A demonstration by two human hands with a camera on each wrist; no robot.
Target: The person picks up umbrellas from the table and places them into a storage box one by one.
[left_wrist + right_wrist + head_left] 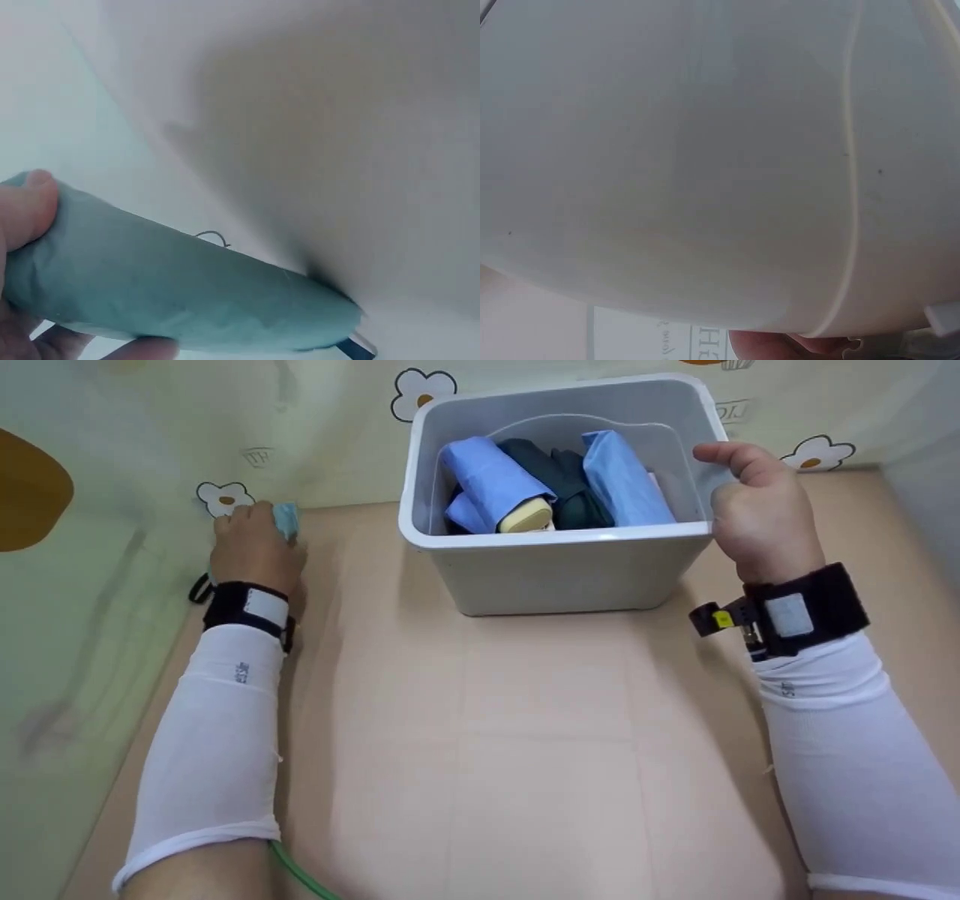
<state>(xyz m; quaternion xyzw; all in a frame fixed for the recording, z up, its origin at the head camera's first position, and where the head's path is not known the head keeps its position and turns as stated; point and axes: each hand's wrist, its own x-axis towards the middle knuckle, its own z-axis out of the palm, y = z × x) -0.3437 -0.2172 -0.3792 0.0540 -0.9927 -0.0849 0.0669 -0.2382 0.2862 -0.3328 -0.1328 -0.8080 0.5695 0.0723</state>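
Observation:
My left hand grips a slim teal folded umbrella near the back left corner of the table. In the left wrist view the thumb lies on top of its cloth and the fingers curl beneath; a dark strap shows at the far end. A black loop sticks out beside the wrist in the head view. My right hand holds the right rim of a light grey plastic bin, one digit pointing over its inside. The bin's wall fills most of the right wrist view, with fingertips low at its edge.
Inside the bin lie a blue folded umbrella with a yellow end, a dark green cloth bundle and a light blue one. A flower-patterned curtain hangs behind the beige tabletop. A green cable runs by the left forearm.

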